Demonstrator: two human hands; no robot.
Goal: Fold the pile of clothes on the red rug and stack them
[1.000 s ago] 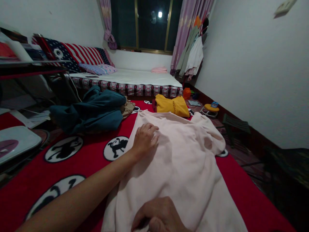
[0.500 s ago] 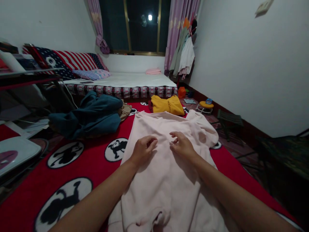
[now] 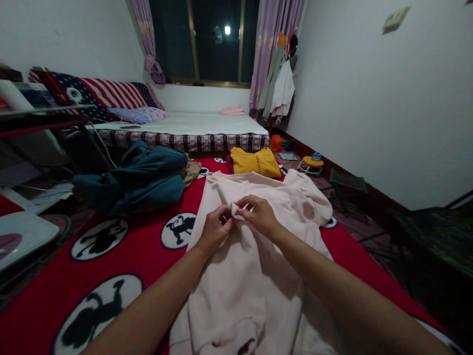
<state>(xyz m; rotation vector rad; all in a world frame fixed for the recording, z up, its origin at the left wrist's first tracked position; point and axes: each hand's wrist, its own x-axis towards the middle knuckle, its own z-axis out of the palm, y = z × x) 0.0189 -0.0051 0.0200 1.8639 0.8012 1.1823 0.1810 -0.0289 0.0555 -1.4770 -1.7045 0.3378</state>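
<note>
A pale pink long-sleeved top [image 3: 277,256] lies spread on a red blanket [image 3: 155,266] with black-and-white monkey prints. My left hand [image 3: 216,224] pinches a small fold of the pink cloth near the middle of the garment. Close beside it, my right hand [image 3: 258,214] also has thumb and fingers closed on that raised bit of cloth. The fabric puckers up between the two hands, and creases run down from there toward me. One sleeve bunches at the far right of the garment.
A folded yellow garment [image 3: 254,161] lies beyond the pink one. Dark teal clothing [image 3: 136,177] is heaped at the left. A bed [image 3: 185,123] stands under the window. Folding stools [image 3: 347,182] are at the right, and a cluttered table [image 3: 40,116] at the left.
Both hands have come together from being apart over the garment. They now grip a pinch of the pink cloth, which has risen into a fold.
</note>
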